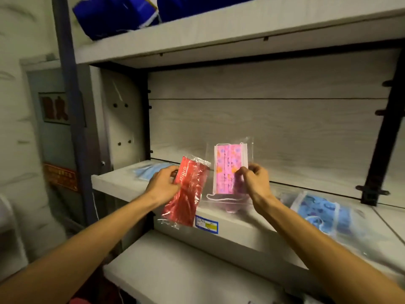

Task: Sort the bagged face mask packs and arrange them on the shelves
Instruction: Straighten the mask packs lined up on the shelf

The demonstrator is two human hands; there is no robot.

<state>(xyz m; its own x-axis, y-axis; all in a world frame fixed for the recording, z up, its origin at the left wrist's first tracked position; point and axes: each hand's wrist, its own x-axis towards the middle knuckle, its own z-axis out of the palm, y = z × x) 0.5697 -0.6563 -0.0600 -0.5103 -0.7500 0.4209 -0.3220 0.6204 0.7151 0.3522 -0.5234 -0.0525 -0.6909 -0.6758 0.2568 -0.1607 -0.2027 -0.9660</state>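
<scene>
My left hand [163, 184] grips a red bagged mask pack [186, 194] by its upper left edge; the pack hangs tilted in front of the middle shelf [116, 183]. My right hand [255, 179] pinches a pink patterned mask pack [226, 170] in a clear bag, held upright just above the shelf. A plain light blue mask pack [146, 172] lies on the shelf's left end, behind my left hand. A blue patterned mask pack [324, 212] lies flat on the shelf at the right.
A blue and yellow price label [207, 224] is stuck on the middle shelf's front edge. Dark blue bags [114, 15] fill the top shelf. A lower shelf [175, 270] juts out below. A black bracket [381, 137] stands at the right, a wall at the left.
</scene>
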